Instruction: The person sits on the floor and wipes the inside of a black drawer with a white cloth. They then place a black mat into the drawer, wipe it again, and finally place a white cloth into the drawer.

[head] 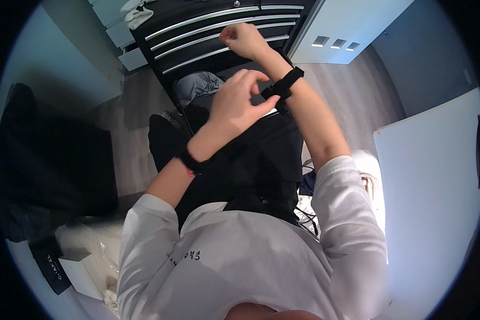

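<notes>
My left hand (234, 100) is in the middle of the view, thumb and index finger spread apart. Its thumb tip overlaps a small black device on the strap (290, 82) around my right forearm; whether they touch I cannot tell. Nothing shows between these fingers. Farther out, my right hand (246, 42) is in a loose curl in front of the black drawer cabinet (200, 54), and I see nothing in it. Another black band (192, 160) circles my left wrist, with a bit of red at its lower edge.
Under the cabinet's drawers lies grey fabric (200, 86). A white cloth (138, 18) rests on its top corner. White panels (428, 200) stand at the right, and a dark covered object (64, 168) at the left. Lower left are a white box (82, 276) and plastic wrapping (100, 240).
</notes>
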Demonstrator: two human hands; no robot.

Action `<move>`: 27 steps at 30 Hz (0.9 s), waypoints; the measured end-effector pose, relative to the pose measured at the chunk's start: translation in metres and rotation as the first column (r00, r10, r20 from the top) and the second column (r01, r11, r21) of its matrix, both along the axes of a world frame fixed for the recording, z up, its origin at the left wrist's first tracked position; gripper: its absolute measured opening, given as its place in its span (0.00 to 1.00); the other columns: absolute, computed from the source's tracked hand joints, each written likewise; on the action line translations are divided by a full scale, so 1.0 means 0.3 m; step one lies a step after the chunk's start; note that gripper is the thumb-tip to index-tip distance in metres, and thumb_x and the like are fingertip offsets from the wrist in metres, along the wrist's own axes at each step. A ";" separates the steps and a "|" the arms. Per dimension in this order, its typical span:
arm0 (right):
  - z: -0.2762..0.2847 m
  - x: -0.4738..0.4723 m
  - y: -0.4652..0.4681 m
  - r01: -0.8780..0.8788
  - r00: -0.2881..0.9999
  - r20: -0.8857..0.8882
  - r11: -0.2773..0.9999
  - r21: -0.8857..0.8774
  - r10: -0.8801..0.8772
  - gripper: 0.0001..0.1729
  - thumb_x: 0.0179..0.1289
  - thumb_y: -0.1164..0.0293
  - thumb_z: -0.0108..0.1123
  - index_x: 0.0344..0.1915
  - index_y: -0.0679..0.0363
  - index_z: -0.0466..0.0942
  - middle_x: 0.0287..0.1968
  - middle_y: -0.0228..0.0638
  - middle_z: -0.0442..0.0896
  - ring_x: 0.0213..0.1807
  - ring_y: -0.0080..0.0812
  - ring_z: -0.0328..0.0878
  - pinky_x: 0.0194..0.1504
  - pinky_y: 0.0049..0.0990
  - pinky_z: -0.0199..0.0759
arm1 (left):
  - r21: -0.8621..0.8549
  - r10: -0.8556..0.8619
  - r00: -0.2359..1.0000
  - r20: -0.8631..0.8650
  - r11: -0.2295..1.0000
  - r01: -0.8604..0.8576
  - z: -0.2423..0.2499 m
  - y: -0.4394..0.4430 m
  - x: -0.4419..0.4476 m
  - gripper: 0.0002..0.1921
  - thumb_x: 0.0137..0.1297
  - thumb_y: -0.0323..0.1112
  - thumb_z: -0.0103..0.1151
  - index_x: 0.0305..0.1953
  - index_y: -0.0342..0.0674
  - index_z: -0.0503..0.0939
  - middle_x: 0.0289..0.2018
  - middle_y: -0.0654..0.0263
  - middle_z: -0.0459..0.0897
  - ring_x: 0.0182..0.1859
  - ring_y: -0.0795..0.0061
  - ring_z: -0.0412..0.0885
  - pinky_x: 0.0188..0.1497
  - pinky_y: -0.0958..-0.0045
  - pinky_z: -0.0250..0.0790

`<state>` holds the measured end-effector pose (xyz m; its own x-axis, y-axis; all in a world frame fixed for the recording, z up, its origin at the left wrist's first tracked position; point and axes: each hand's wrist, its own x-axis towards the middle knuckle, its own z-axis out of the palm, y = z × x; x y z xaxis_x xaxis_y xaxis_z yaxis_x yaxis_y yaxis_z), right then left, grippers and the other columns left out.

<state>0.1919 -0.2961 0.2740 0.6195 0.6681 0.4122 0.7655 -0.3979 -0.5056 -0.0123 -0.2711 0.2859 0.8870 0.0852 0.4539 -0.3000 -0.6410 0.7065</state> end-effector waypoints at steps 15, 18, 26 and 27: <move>-0.228 -0.012 -0.135 0.104 0.850 -0.524 0.991 0.087 -0.043 0.09 0.53 0.74 0.62 0.36 0.61 0.84 0.32 0.38 0.86 0.31 0.29 0.85 0.34 0.27 0.78 | 0.203 -0.074 0.997 -0.024 0.976 0.077 -0.140 -0.118 0.078 0.18 0.47 0.38 0.70 0.38 0.39 0.77 0.23 0.68 0.80 0.30 0.69 0.77 0.35 0.69 0.70; -0.228 -0.054 -0.143 0.083 0.723 -0.689 0.984 0.157 0.049 0.08 0.57 0.76 0.61 0.37 0.63 0.84 0.31 0.33 0.86 0.29 0.22 0.83 0.31 0.21 0.77 | 0.103 -0.130 0.991 -0.031 0.986 0.132 -0.137 -0.102 0.078 0.17 0.47 0.36 0.69 0.38 0.37 0.78 0.23 0.66 0.81 0.32 0.69 0.79 0.36 0.70 0.70; -0.244 -0.072 -0.152 0.025 0.831 -0.551 0.986 0.162 0.069 0.09 0.56 0.76 0.60 0.37 0.62 0.84 0.30 0.36 0.86 0.27 0.25 0.84 0.33 0.24 0.78 | 0.062 -0.131 0.988 0.086 0.990 0.126 -0.189 -0.161 0.036 0.17 0.46 0.38 0.70 0.34 0.40 0.74 0.23 0.69 0.82 0.34 0.65 0.79 0.43 0.67 0.65; -0.253 -0.068 -0.154 0.027 0.840 -0.538 0.985 0.173 0.072 0.09 0.57 0.76 0.60 0.38 0.62 0.84 0.31 0.36 0.87 0.28 0.25 0.84 0.33 0.24 0.78 | 0.077 -0.105 0.988 0.114 0.992 0.097 -0.200 -0.165 0.026 0.17 0.46 0.38 0.70 0.34 0.41 0.74 0.24 0.70 0.82 0.34 0.65 0.79 0.44 0.66 0.64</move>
<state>0.1714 -0.3423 0.1982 0.7616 0.6365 0.1221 0.3579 -0.2559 -0.8980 -0.0043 -0.3207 0.2260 0.8292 -0.0382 0.5576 -0.4443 -0.6504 0.6161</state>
